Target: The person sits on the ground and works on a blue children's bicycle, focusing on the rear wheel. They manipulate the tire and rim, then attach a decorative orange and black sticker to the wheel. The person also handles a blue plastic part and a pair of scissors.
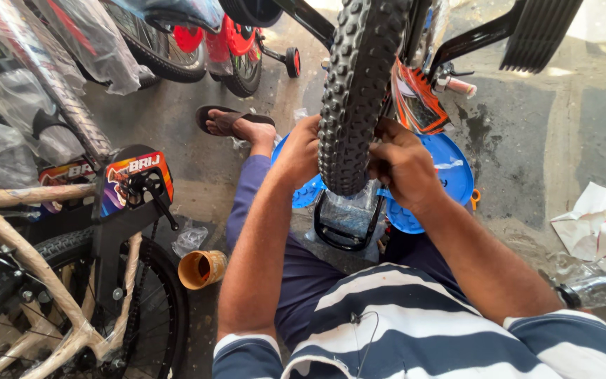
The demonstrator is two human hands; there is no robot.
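A knobby tyre (356,91) stands upright between both hands: left hand (300,156) and right hand (402,165) close around its sides, above stained concrete floor (527,140).

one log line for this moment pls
left hand: on knobby tyre, left side | right hand: on tyre, right side | blue plastic disc behind | paper cup on floor
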